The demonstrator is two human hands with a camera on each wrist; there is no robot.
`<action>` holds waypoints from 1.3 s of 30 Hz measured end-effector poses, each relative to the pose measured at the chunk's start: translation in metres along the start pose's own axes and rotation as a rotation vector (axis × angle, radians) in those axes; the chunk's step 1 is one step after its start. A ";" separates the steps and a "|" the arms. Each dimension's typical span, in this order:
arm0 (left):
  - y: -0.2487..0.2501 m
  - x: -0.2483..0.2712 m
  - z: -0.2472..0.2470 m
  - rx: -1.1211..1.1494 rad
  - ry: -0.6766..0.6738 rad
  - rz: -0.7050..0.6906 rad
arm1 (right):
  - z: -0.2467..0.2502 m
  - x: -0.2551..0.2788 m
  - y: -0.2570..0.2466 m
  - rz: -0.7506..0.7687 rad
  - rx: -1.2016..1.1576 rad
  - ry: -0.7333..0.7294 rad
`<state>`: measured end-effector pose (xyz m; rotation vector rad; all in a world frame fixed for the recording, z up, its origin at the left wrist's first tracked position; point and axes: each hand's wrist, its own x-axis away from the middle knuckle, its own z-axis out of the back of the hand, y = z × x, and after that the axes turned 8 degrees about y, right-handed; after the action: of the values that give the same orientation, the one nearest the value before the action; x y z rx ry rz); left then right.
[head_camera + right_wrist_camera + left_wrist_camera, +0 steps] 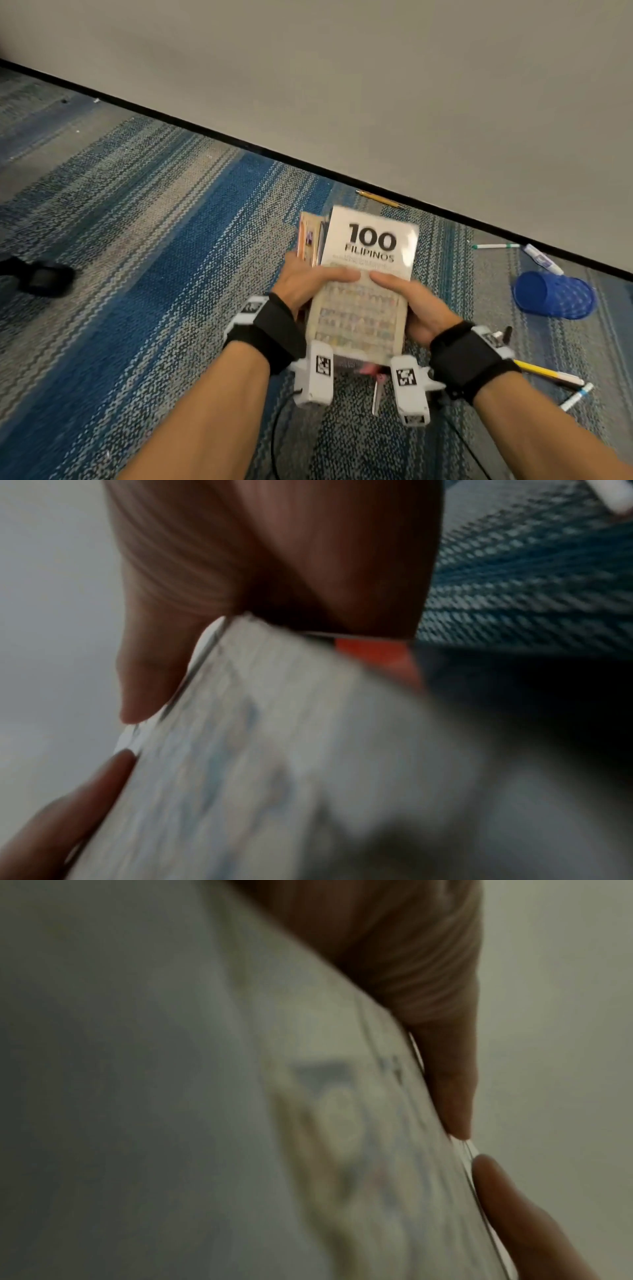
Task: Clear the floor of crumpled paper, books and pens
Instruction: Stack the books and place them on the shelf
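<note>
Both hands hold a stack of books above the carpet. The top one is a white book [371,260] titled "100 Filipinos". An orange-edged book [308,238] peeks out beneath it on the left. My left hand [308,284] grips the stack's left side, thumb across the cover. On the right side my right hand [407,298] grips it the same way. In the blurred left wrist view the left hand [452,1085] lies on the white book [342,1123]. The right wrist view shows the right hand [150,669] on the white book [274,750], with a red edge below. Pens lie scattered on the floor.
A yellow pencil [380,199] lies by the wall's black baseboard. A green-capped marker [496,246], a white marker [543,258] and a blue mesh cup [551,295] on its side are at the right. More pens [551,375] lie near my right wrist. A black object [41,279] sits left.
</note>
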<state>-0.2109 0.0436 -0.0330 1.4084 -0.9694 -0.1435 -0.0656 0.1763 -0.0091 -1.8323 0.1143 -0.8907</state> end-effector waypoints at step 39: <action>0.257 0.147 -0.118 -0.331 -0.111 -0.044 | 0.064 0.167 -0.239 0.078 0.163 0.166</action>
<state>-0.1587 0.0993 0.2764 1.1256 -0.9564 -0.4005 0.0184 0.2548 0.2668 -1.5911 0.2102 -0.9678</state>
